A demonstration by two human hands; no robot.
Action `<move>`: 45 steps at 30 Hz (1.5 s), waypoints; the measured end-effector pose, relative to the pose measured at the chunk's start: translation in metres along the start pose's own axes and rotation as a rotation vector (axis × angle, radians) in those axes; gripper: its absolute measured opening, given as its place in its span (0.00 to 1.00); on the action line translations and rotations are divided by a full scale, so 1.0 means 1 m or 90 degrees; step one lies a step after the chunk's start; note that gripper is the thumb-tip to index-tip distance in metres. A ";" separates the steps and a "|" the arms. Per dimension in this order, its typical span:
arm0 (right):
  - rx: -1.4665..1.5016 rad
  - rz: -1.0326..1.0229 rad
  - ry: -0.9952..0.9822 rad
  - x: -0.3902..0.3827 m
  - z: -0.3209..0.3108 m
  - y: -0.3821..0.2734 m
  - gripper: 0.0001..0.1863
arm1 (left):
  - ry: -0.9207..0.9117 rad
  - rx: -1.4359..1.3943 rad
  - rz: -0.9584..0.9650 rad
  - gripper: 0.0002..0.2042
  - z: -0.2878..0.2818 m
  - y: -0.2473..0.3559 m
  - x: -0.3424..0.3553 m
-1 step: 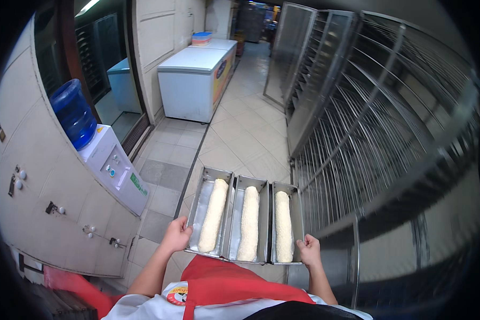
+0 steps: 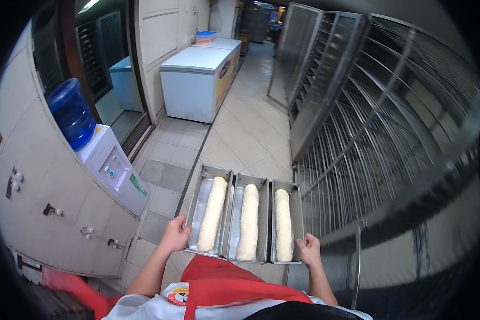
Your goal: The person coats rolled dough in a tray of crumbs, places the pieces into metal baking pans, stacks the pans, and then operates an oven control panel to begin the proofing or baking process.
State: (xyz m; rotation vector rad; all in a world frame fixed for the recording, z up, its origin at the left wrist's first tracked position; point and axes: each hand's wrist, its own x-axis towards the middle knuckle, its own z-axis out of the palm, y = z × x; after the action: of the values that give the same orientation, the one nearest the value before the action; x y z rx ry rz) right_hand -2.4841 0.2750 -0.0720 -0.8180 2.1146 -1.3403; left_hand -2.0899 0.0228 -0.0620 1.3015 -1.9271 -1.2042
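Metal pans (image 2: 263, 224) — tiled floor (image 2: 245, 128), racks (image 2: 357, 133)

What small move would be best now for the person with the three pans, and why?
I would perhaps press the left hand and right hand gently inward: they grip only the left pan and right pan, while neither touches the middle pan, and a pale roll lies in each.

The dough rolls (image 2: 249, 223) are showing speckled cream, and the pans (image 2: 263, 218) are gleaming silver-grey. The apron (image 2: 232, 284) is glowing red, and the water bottle (image 2: 72, 114) is showing deep blue.
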 end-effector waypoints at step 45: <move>-0.164 0.470 0.395 1.720 0.309 0.289 0.18 | -0.641 0.380 0.290 0.08 0.793 0.012 2.006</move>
State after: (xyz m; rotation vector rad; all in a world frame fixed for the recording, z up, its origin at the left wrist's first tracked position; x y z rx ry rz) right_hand -3.5277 -1.0478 -0.6191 0.3688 2.6904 -0.9816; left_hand -3.5382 -1.5016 -0.5437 0.3518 -3.2506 -1.1695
